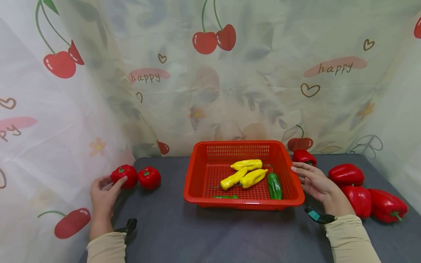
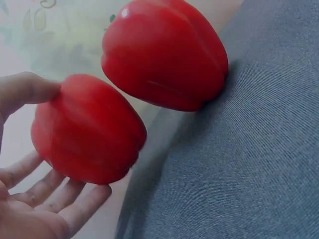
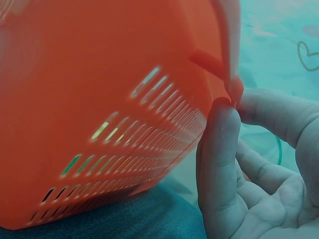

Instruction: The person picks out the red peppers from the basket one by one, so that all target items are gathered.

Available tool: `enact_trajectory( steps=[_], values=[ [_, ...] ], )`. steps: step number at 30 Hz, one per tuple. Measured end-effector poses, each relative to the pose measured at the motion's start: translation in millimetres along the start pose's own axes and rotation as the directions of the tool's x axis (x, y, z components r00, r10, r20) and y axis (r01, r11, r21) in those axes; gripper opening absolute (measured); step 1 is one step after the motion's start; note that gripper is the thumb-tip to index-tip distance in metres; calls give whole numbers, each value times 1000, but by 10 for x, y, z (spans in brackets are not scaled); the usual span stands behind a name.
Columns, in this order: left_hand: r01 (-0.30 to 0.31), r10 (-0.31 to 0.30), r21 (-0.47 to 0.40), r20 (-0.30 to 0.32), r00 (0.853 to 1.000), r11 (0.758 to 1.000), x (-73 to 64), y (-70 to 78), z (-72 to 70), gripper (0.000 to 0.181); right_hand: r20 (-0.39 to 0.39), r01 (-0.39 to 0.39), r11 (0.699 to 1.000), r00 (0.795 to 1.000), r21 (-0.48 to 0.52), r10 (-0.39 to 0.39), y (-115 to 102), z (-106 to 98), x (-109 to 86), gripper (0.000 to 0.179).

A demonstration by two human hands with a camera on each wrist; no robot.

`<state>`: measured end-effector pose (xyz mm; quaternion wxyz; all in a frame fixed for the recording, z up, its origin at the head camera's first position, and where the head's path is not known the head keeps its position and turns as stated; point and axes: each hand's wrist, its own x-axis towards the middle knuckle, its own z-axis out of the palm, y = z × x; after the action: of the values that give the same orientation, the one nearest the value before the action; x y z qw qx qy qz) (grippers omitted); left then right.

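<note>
At the left end of the table my left hand (image 1: 104, 193) grips a red bell pepper (image 1: 126, 176), its green stem facing up. In the left wrist view the thumb presses one side of this pepper (image 2: 87, 132) and the fingers lie under the other. Right beside it sits a second red bell pepper (image 1: 149, 178). My right hand (image 1: 317, 184) pinches the right rim of the red plastic basket (image 1: 243, 202) between thumb and forefinger. Inside the basket lie three yellow peppers (image 1: 254, 178) and a green pepper (image 1: 274, 186); another green piece (image 1: 226, 197) is mostly hidden by the front wall.
Several more red bell peppers (image 1: 387, 205) lie on the right of the dark grey table (image 1: 230, 237), close to my right forearm. One red pepper (image 1: 304, 157) sits behind my right hand. A printed curtain (image 1: 250, 95) encloses the back and sides.
</note>
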<state>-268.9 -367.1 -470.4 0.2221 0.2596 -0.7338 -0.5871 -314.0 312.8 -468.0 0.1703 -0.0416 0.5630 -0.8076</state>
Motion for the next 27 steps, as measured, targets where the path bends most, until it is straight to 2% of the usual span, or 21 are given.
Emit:
enact_trajectory(
  steps=[9, 15, 21, 27],
  values=[
    [54, -55, 26, 48, 997, 998, 53, -90, 25, 86, -7, -5, 1000, 1000, 2, 5, -5, 10, -5, 22],
    [72, -72, 16, 50, 996, 997, 71, -128, 37, 89, 7, -1, 1000, 1000, 4, 1, -1, 13, -1, 23],
    [60, -61, 11, 53, 997, 998, 66, -134, 31, 83, 13, 0, 1000, 1000, 8, 0, 5, 10, -2, 23],
    [37, -38, 38, 47, 998, 999, 38, -118, 39, 86, 12, 1, 1000, 1000, 12, -1, -2, 12, -8, 23]
  ],
)
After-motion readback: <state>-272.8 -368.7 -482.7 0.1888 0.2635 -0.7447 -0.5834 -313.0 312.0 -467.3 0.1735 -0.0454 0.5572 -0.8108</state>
